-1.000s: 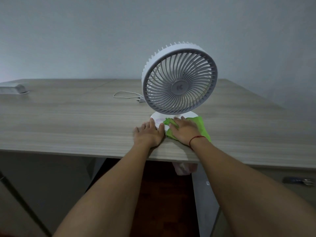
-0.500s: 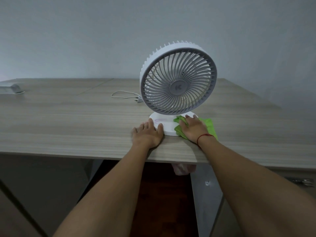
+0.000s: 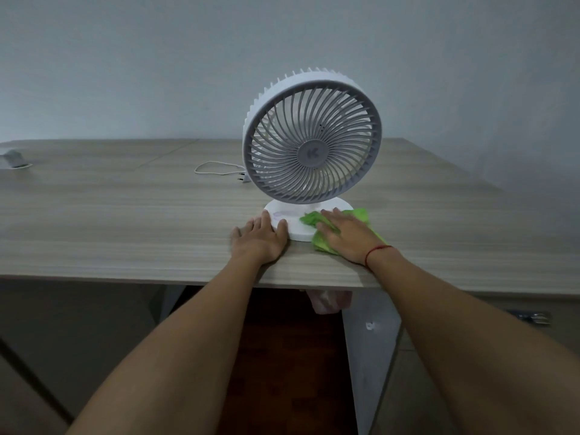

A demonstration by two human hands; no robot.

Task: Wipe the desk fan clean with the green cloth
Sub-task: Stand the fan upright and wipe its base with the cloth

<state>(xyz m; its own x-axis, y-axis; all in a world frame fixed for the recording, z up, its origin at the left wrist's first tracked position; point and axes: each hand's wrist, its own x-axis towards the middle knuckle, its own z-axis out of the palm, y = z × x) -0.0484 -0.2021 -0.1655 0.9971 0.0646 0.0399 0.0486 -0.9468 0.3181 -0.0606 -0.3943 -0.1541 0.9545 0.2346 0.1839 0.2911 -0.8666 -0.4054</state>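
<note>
A white desk fan with a grey round grille stands upright on a wooden desk, near its front edge. Its round white base shows a faint purple smear. My left hand lies flat on the desk, fingertips touching the base's left rim. My right hand presses the green cloth flat against the right side of the base and the desk beside it. Most of the cloth is hidden under that hand.
A white cord with a plug lies behind the fan to the left. A small grey object sits at the desk's far left. A plain wall rises behind. Below the desk edge hangs a pinkish bag.
My right hand and the cloth have slid from the front of the base to its right side. The left hand stays at the base's left rim.
</note>
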